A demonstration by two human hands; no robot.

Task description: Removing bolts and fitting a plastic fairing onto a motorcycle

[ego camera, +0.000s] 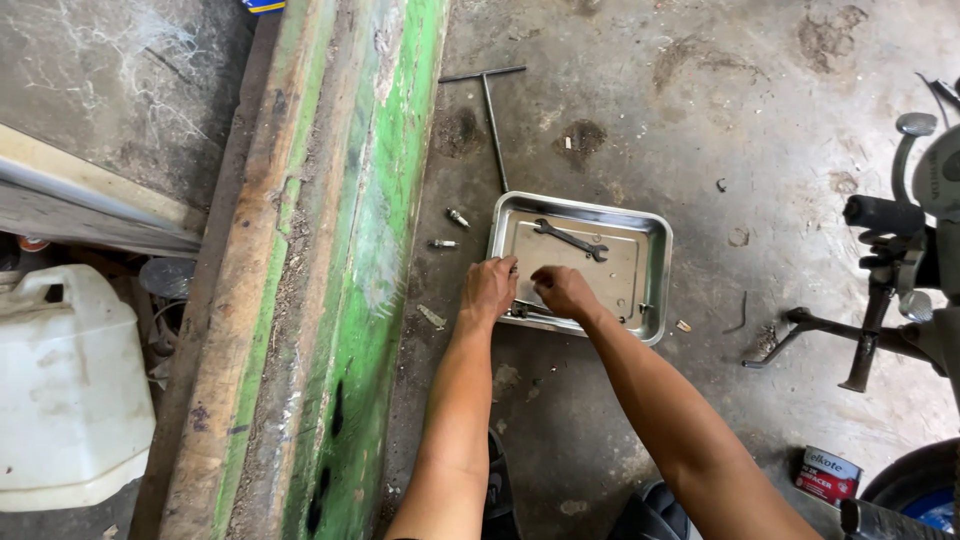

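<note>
Both hands, the left hand (pixel 488 290) and right hand (pixel 563 291), reach into the metal tray (pixel 655 285) near a spanner (pixel 571 240), their grips impossible to tell.

Both hands' fingertips cover small parts at tray (pixel 655 285) near edge; motorcycle (pixel 925 250) cut off right.

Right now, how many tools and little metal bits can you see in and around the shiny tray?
Wrench in the tray: 1
T-handle tool on the floor: 1
Small metal bits left of the tray: 2
Total: 4
</note>
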